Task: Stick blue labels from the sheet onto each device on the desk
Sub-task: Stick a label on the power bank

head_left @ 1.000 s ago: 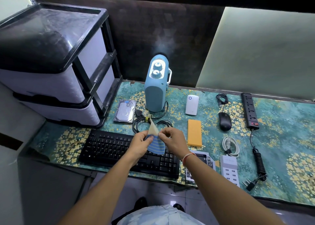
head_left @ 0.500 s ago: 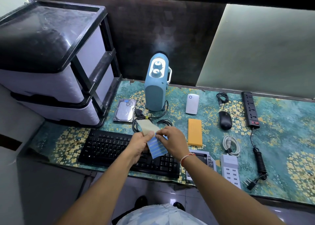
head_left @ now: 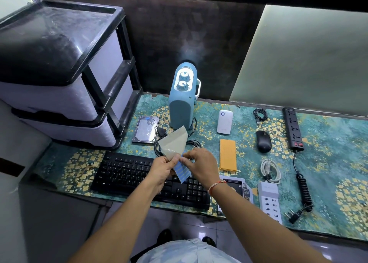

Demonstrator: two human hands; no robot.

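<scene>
Teal, gold-flowered cloth covers the bench (head_left: 338,163), and the black-framed plastic drawer unit (head_left: 59,73) at its left end is the biggest thing on it. Next in size come the black full-size keyboard (head_left: 129,175) at the near edge and the pale blue upright appliance with two knobs (head_left: 182,103) at the back. Smaller devices lie between and to the right: a bare silver hard drive (head_left: 146,129), a black power strip (head_left: 292,129), a yellow flat power bank (head_left: 228,155), a white multi-port USB charger (head_left: 268,201), a white rounded plug-in unit (head_left: 225,124) and a black mouse (head_left: 263,141).

Smallest is the thin label sheet with blue strips (head_left: 182,172), held in the air above the keyboard, its pale backing (head_left: 174,142) folded up and away. It looks feather-light, floppy and tacky on one face, so a label is best taken by a corner or short edge with fingertips only, kept from curling onto itself.

Both forearms reach forward and meet over the keyboard. The left hand (head_left: 162,169) pinches the sheet at the fold, thumb on top. The right hand (head_left: 201,164), a thread band at its wrist, has its grip narrowed to a fingertip pinch at the sheet's upper edge, apparently working a label free.
</scene>
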